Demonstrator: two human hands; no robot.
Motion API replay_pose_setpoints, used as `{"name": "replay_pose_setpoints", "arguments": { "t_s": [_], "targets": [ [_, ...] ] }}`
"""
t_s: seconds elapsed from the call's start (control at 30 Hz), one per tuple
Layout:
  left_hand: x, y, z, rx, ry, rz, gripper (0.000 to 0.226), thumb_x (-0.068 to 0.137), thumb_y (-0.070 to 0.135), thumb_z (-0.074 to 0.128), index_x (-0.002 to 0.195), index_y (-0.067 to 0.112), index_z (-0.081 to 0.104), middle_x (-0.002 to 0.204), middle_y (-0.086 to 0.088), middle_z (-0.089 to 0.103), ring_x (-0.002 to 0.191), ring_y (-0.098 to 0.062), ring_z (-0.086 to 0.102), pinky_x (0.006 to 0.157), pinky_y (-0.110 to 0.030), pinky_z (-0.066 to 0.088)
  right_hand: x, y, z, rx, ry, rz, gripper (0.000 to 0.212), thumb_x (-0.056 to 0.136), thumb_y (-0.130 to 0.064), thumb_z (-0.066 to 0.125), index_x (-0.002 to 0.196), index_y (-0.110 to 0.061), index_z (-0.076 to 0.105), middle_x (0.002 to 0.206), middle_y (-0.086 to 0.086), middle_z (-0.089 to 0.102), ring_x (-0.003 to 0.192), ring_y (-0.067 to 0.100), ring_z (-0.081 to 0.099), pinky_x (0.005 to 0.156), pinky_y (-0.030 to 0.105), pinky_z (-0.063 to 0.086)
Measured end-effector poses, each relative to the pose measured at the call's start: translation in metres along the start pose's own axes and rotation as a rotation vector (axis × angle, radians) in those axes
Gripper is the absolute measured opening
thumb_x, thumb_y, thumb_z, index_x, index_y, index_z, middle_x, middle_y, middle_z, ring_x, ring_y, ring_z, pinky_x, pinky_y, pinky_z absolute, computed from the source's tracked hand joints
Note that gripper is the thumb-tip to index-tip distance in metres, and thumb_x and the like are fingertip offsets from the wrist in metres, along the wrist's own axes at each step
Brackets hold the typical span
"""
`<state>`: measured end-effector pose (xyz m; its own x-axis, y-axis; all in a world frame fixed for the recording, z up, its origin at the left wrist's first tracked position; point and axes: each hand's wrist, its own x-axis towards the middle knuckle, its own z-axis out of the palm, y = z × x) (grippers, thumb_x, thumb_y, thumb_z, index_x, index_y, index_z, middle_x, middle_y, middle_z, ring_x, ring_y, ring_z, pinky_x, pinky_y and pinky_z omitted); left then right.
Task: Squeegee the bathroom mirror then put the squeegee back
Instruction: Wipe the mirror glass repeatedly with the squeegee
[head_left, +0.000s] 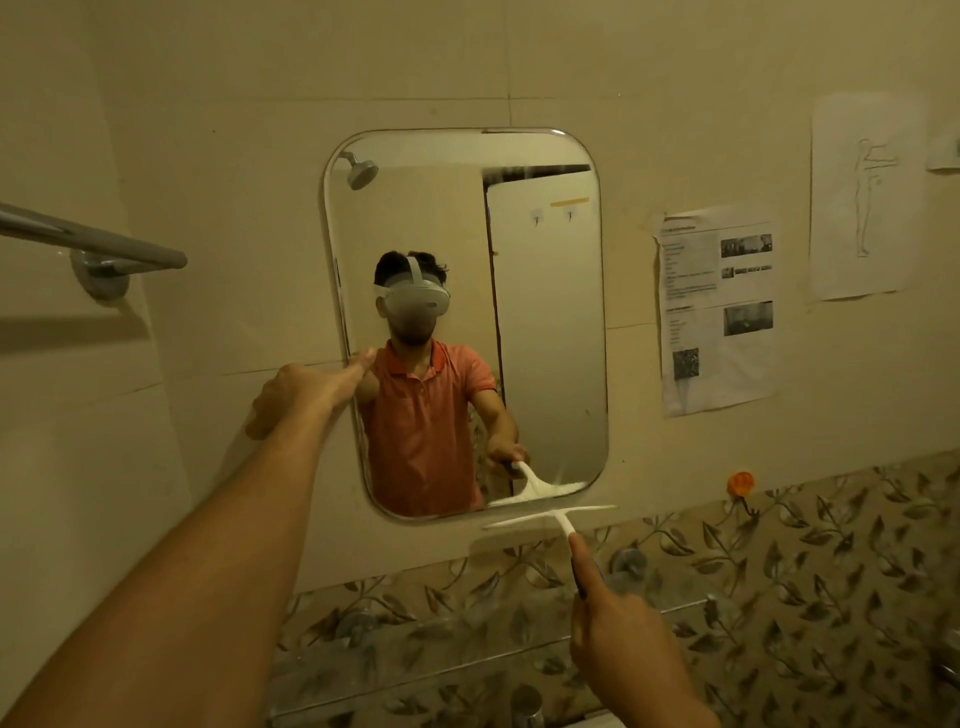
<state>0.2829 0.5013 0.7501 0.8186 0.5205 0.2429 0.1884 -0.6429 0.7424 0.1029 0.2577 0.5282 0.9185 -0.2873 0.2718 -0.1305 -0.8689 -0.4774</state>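
At the bottom edge of the mirror (550, 338), around five o'clock on the glass, the squeegee (550, 517) has its white blade lying nearly level, just below the rim and against the wall. Its stem slants down toward five o'clock into the right hand (618, 639). That hand's fingers are curled round the dark handle, with the forefinger laid straight along the stem toward the blade.

The left hand (306, 389) reaches out at the mirror's eight o'clock side, seen from the back. One fingertip or the thumb lies across the rim onto the glass, and the other fingers bend under the palm. Whether they grip the rim or only lean on the wall cannot be told.

The glass reflects a person in an orange shirt wearing a headset.

A metal towel rail (93, 244) juts from the wall at nine o'clock. At three o'clock a printed sheet (719, 312) is stuck beside the mirror, with a line drawing (865, 197) farther out at two o'clock. An orange hook (741, 483) sits at four o'clock, above leaf-patterned tiles (805, 597).
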Motion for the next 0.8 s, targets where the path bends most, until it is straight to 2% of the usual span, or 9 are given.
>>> {"name": "replay_pose_setpoints", "arguments": {
  "t_s": [0.07,0.17,0.23,0.37,0.5,0.63,0.8],
  "targets": [
    [0.000,0.000,0.000,0.002,-0.001,0.004,0.118,0.049,0.102,0.053,0.124,0.010,0.059,0.115,-0.020,0.062,0.106,-0.042,0.058,0.089,-0.049,0.046,0.001,-0.008,-0.027,0.010,0.012,-0.048,0.076,0.104,-0.031,0.037,0.154,-0.047,-0.019,0.074,-0.002,0.062,0.062,0.015,0.059,0.059,0.034,0.054],
    [-0.003,0.001,-0.002,0.007,-0.008,0.002,0.120,0.052,0.099,0.056,0.131,0.010,0.054,0.127,-0.021,0.058,0.117,-0.043,0.054,0.093,-0.050,0.043,0.007,-0.033,-0.087,0.105,0.135,-0.133,0.072,0.105,-0.030,0.041,0.149,-0.056,-0.009,0.070,0.001,0.062,0.058,0.013,0.062,0.054,0.030,0.056],
    [-0.004,0.002,-0.004,0.011,-0.017,-0.005,0.121,0.053,0.099,0.056,0.134,0.009,0.053,0.131,-0.022,0.057,0.120,-0.043,0.053,0.096,-0.051,0.042,0.020,-0.052,-0.126,0.151,0.265,-0.199,0.068,0.106,-0.031,0.042,0.152,-0.053,-0.002,0.067,0.001,0.061,0.055,0.012,0.061,0.050,0.025,0.055],
    [-0.005,0.001,-0.004,0.012,-0.028,-0.003,0.121,0.052,0.100,0.054,0.133,0.010,0.054,0.129,-0.021,0.058,0.118,-0.043,0.054,0.094,-0.050,0.042,0.069,-0.087,-0.185,0.180,0.514,-0.251,0.064,0.107,-0.036,0.041,0.158,-0.044,0.003,0.070,0.006,0.059,0.059,0.021,0.062,0.056,0.039,0.058],
    [-0.001,0.000,-0.003,0.012,-0.032,0.002,0.122,0.053,0.099,0.054,0.135,0.009,0.052,0.133,-0.022,0.056,0.121,-0.044,0.052,0.097,-0.051,0.041,0.120,-0.111,-0.235,0.131,0.665,-0.302,0.061,0.108,-0.038,0.037,0.159,-0.041,0.004,0.072,0.007,0.057,0.059,0.021,0.059,0.057,0.040,0.058],
    [-0.001,0.000,-0.003,0.030,-0.017,0.009,0.118,0.056,0.098,0.054,0.134,0.009,0.053,0.130,-0.021,0.057,0.120,-0.043,0.053,0.095,-0.049,0.041,0.149,-0.121,-0.254,0.088,0.670,-0.316,0.058,0.109,-0.037,0.036,0.159,-0.038,0.006,0.076,0.010,0.059,0.059,0.021,0.058,0.057,0.039,0.056],
    [0.007,0.001,0.003,0.045,-0.004,0.005,0.119,0.050,0.102,0.050,0.125,0.010,0.058,0.116,-0.020,0.061,0.108,-0.042,0.057,0.082,-0.046,0.042,0.158,-0.107,-0.235,0.029,0.660,-0.250,0.064,0.109,-0.034,0.034,0.159,-0.040,-0.005,0.073,0.009,0.056,0.055,0.019,0.055,0.047,0.031,0.046]
  ]
}}
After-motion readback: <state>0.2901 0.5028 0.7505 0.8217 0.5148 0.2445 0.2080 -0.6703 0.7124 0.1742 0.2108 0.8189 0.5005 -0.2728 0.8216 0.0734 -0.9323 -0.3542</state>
